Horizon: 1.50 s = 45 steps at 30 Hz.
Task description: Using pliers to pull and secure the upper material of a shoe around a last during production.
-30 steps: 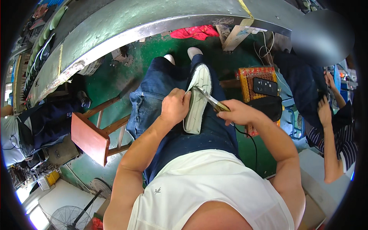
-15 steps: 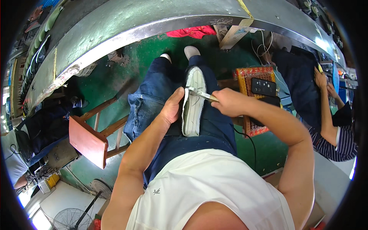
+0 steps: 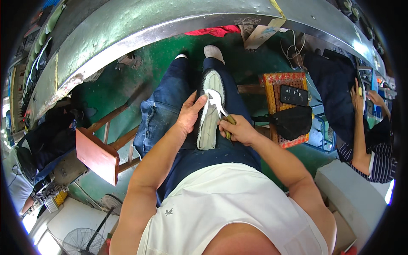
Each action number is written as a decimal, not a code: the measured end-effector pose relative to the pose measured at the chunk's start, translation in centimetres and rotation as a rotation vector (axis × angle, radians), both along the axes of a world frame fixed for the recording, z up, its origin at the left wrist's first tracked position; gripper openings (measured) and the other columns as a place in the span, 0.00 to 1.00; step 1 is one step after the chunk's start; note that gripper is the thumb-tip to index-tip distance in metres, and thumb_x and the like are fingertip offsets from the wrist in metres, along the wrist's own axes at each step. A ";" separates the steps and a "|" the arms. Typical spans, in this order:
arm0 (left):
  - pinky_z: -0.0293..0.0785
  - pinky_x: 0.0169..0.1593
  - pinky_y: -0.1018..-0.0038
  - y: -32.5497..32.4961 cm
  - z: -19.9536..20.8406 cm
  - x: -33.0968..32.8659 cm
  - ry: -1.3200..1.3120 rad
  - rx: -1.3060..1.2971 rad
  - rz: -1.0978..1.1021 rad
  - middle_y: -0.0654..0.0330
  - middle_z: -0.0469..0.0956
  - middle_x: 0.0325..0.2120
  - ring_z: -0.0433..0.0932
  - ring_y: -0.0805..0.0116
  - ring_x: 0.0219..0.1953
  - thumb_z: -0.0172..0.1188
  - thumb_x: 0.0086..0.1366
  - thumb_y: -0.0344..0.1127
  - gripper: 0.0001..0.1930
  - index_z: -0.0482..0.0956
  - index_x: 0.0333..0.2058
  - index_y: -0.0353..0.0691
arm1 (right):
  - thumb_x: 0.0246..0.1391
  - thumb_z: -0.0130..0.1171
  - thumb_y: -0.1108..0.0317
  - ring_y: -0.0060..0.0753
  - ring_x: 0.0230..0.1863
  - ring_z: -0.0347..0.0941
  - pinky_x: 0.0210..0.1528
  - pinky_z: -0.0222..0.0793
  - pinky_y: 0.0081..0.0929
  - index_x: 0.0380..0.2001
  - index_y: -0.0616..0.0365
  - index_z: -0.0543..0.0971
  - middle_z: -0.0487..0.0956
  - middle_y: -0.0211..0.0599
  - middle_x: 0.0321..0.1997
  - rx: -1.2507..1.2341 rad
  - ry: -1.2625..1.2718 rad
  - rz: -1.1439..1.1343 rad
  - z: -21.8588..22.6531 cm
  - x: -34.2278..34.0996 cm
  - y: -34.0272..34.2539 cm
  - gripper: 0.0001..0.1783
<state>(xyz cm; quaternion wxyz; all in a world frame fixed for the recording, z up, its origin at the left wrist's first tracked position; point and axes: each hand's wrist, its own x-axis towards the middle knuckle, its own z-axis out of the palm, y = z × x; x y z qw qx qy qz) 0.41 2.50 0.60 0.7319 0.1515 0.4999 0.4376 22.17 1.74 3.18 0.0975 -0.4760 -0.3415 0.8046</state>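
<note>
Pincers (image 3: pixel 220 106) clenched in the right hand (image 3: pixel 238 128) could slip and nip the left hand (image 3: pixel 190 112), its fingers parted, thumb (image 3: pixel 200 103) against the upturned shoe (image 3: pixel 208 132).

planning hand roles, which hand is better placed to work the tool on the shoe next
Likely the right hand: it grips the tool by its handle, head over the shoe. The left hand is at the shoe's left edge.

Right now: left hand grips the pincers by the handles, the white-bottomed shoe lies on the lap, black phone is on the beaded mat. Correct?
Wrong hand: in the head view the right hand grips the pincers by the handles. The white-bottomed shoe does lie on the lap, and the black phone is on the beaded mat.
</note>
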 end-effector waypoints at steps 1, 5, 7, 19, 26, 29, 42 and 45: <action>0.71 0.60 0.69 0.4 -0.2 -0.2 0.024 -0.029 -0.035 0.57 0.77 0.55 0.76 0.67 0.55 0.67 0.66 0.48 0.36 0.66 0.66 0.36 | 0.68 0.55 0.61 0.17 0.24 0.70 0.18 0.58 0.17 0.40 0.59 0.78 0.78 0.30 0.28 -0.004 -0.002 0.009 -0.5 0.4 0.0 0.12; 0.72 0.60 0.67 1.5 0.7 -0.3 0.104 -0.033 -0.177 0.51 0.76 0.56 0.76 0.63 0.56 0.66 0.65 0.46 0.39 0.62 0.68 0.31 | 0.66 0.58 0.64 0.27 0.37 0.81 0.21 0.72 0.16 0.52 0.67 0.75 0.81 0.38 0.41 -0.439 0.390 0.044 -2.6 4.9 3.0 0.18; 0.72 0.60 0.66 1.7 -0.6 -0.3 0.202 -0.067 -0.141 0.48 0.75 0.58 0.76 0.61 0.56 0.67 0.64 0.46 0.41 0.60 0.68 0.29 | 0.64 0.61 0.63 0.32 0.40 0.83 0.32 0.85 0.25 0.57 0.71 0.73 0.82 0.44 0.47 -0.299 0.246 0.255 -1.0 6.3 5.2 0.25; 0.76 0.56 0.65 1.7 1.0 0.4 0.409 -0.137 -0.284 0.44 0.75 0.56 0.78 0.57 0.55 0.71 0.61 0.43 0.42 0.59 0.66 0.27 | 0.69 0.51 0.55 0.26 0.26 0.76 0.31 0.71 0.29 0.31 0.63 0.77 0.79 0.36 0.25 0.653 -0.407 0.547 4.8 2.2 8.3 0.21; 0.80 0.48 0.64 3.0 1.4 -0.7 0.256 -0.216 -0.383 0.53 0.80 0.48 0.82 0.62 0.47 0.73 0.60 0.41 0.35 0.65 0.61 0.36 | 0.60 0.59 0.62 0.48 0.34 0.82 0.39 0.76 0.37 0.41 0.64 0.78 0.82 0.50 0.32 0.721 -0.328 0.875 7.6 5.3 4.3 0.14; 0.81 0.47 0.65 2.8 1.2 -0.3 0.244 -0.194 -0.376 0.53 0.79 0.50 0.82 0.62 0.47 0.72 0.61 0.41 0.35 0.65 0.61 0.36 | 0.61 0.59 0.61 0.55 0.41 0.80 0.45 0.76 0.44 0.45 0.63 0.77 0.82 0.55 0.40 0.987 -0.288 0.809 6.1 4.0 1.8 0.17; 0.57 0.71 0.67 -2.2 3.8 -1.1 0.508 0.181 -0.577 0.43 0.64 0.66 0.65 0.56 0.67 0.65 0.65 0.38 0.50 0.37 0.74 0.38 | 0.59 0.61 0.62 0.60 0.40 0.78 0.44 0.73 0.51 0.36 0.61 0.78 0.80 0.52 0.34 0.674 -0.434 0.791 5.2 5.8 0.7 0.12; 0.55 0.71 0.69 -2.6 1.9 -0.3 0.526 0.203 -0.478 0.46 0.60 0.69 0.61 0.58 0.69 0.65 0.65 0.34 0.52 0.33 0.75 0.41 | 0.58 0.56 0.68 0.58 0.41 0.78 0.45 0.74 0.49 0.37 0.62 0.76 0.79 0.54 0.37 0.897 -0.493 0.813 5.1 6.1 -2.0 0.09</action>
